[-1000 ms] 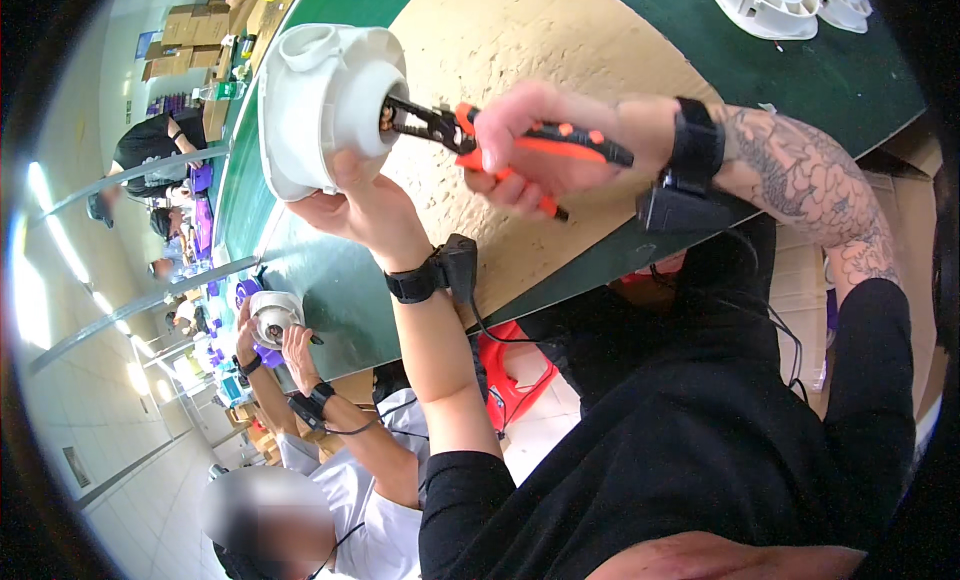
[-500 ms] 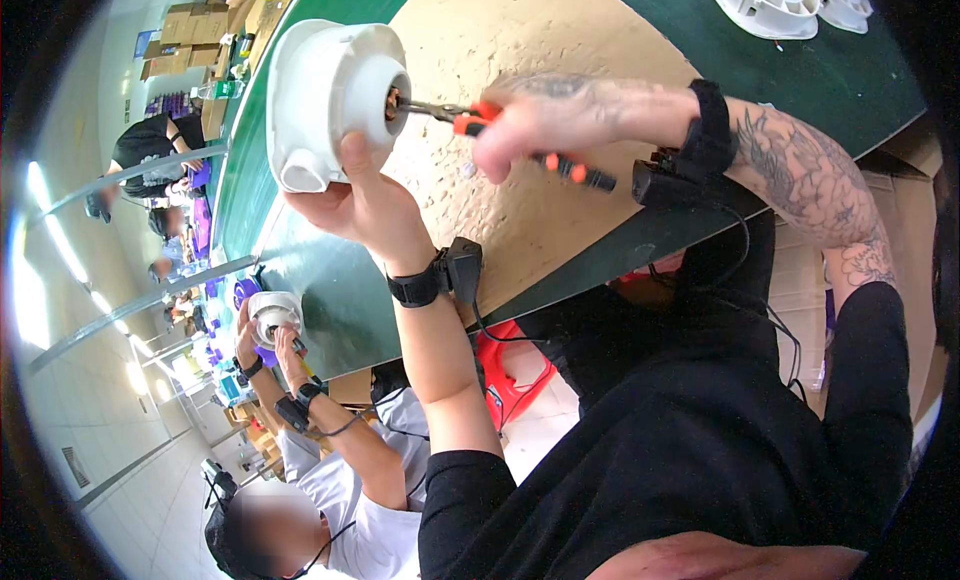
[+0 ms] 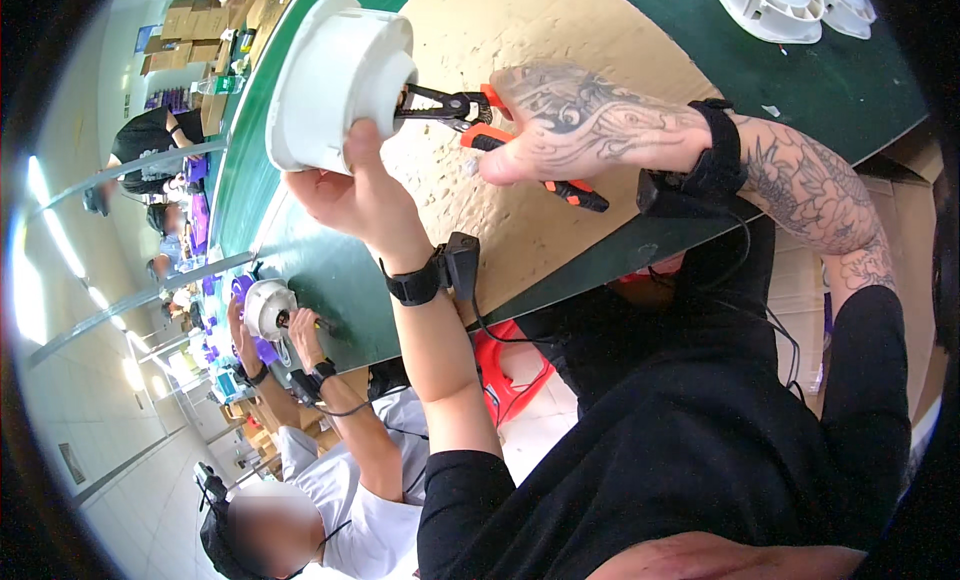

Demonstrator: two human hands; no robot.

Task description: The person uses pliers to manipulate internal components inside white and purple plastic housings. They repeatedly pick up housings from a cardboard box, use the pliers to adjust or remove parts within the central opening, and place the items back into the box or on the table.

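Note:
My left hand (image 3: 360,195) grips a white plastic housing (image 3: 335,85) from below, its thumb pressed on the side near the narrow end. The housing is tilted, with that narrow end turned to the right. In my right hand (image 3: 570,125) is a pair of pliers (image 3: 455,107) with orange and black handles. The handles are spread and the dark jaws reach to the housing's narrow end. The jaw tips are partly hidden there, so what they touch does not show. Both hands are above the brown board on the table.
A worn brown board (image 3: 560,40) covers part of the green table (image 3: 660,250). More white housings (image 3: 770,8) lie at the far right. On the left, a co-worker (image 3: 365,520) works on a similar white housing (image 3: 268,308). A red stool (image 3: 515,370) stands below the table edge.
The housing has turned in my left hand, hiding its side spout and the copper-coloured part in its opening. The pliers' handles and jaws show more clearly now. The co-worker's hands have shifted.

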